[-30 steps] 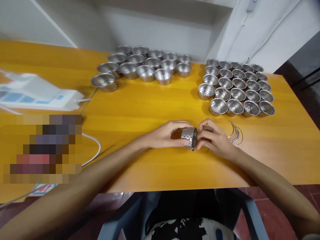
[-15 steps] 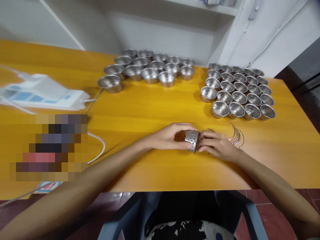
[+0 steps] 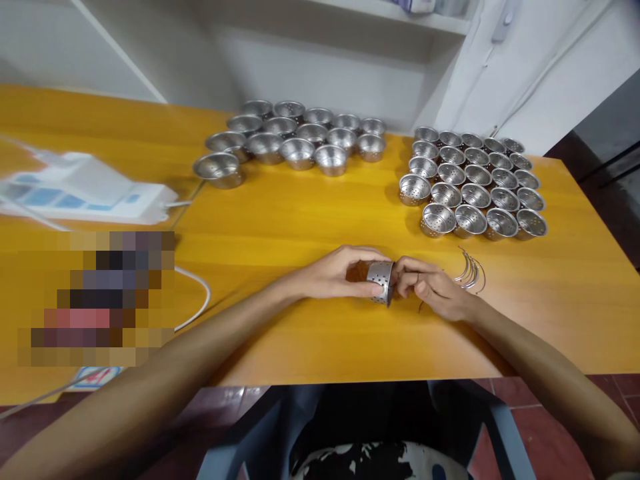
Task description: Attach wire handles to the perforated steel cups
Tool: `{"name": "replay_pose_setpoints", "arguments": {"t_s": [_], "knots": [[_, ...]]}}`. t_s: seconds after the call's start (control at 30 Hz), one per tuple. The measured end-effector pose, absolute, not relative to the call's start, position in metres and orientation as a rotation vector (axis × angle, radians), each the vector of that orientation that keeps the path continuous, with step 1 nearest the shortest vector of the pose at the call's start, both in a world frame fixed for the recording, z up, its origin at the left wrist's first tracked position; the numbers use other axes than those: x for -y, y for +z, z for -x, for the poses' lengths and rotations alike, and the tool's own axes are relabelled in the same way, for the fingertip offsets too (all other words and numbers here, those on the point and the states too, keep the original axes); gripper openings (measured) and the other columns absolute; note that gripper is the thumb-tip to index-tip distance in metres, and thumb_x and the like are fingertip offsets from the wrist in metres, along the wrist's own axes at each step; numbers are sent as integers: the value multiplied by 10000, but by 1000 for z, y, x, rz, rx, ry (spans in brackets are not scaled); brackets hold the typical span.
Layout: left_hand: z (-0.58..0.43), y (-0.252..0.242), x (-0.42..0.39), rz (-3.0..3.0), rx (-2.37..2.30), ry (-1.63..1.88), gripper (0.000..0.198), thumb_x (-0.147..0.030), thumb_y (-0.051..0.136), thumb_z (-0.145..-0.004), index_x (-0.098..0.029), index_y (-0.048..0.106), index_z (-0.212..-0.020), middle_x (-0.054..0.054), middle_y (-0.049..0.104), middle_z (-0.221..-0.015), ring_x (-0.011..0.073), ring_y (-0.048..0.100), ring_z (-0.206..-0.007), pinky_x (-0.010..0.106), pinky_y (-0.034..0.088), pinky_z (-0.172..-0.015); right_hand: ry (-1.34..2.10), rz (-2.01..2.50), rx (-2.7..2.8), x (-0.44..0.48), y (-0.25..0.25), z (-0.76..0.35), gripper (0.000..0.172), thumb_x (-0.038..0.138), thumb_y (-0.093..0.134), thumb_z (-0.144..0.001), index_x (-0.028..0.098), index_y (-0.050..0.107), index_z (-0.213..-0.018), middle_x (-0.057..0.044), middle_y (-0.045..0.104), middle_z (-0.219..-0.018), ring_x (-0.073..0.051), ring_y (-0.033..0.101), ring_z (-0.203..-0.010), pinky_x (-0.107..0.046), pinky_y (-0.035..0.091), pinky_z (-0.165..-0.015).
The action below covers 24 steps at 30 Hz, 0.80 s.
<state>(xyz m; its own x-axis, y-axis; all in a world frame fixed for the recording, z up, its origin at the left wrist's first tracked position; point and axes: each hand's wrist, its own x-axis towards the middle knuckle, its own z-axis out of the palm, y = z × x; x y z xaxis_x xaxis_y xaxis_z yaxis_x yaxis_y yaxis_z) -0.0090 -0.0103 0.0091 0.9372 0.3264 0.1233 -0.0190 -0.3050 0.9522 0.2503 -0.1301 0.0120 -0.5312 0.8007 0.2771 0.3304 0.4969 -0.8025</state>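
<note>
My left hand (image 3: 333, 272) is closed around a small perforated metal strainer cup (image 3: 381, 277), tipped on its side with its rim toward the right. At that rim, my right hand (image 3: 433, 287) has its fingers bent and pressed against the cup's edge. Bits of a thin curved wire (image 3: 421, 307) poke out by the right fingers, which seem to grip it; most of it is hidden behind them. Just right of this hand, several loose curved wires (image 3: 470, 270) lie bunched on the yellow table (image 3: 310, 333).
Several perforated cups (image 3: 470, 220) stand in close rows at the right back. Another group of metal cups (image 3: 265, 148) stands at the back middle. A white power strip (image 3: 145, 203) with cables occupies the left, near a blurred-out patch. A wall with a shelf (image 3: 390, 10) rises behind.
My right hand has shifted its grip at the cup's rim: its thumb is drawn back from the edge and its fingers have turned. The left hand keeps its hold on the cup.
</note>
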Motion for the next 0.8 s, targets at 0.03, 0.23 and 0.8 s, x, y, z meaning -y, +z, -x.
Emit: {"name": "replay_pose_setpoints", "arguments": {"t_s": [0.03,0.23,0.8], "knots": [[9,8,10,-1851,-224,345,437,-458,842,-982,-200,768,-1327,119,801,-1273,258,757,-1127,400,577,-994,950,918,2088,131,13,-251,721,709,239,-1184,188,660,-917,-89,611,-1084,-182,648,-942,-360,542,-899],[8,8,10,-1851,-193,337,423,-439,833,-994,-206,763,-1339,107,802,-1241,244,753,-1108,383,580,-983,899,923,2040,128,9,-247,558,584,357,-1221,201,707,-1016,-62,664,-1007,-186,658,-924,-344,525,-877],[11,4,8,-1575,-279,282,549,-455,843,-992,-227,724,-1478,145,763,-1490,290,751,-1335,436,587,-1130,1032,894,1961,126,12,-245,443,492,626,-1161,183,731,-862,-19,580,-930,-149,590,-846,-308,469,-781]]}}
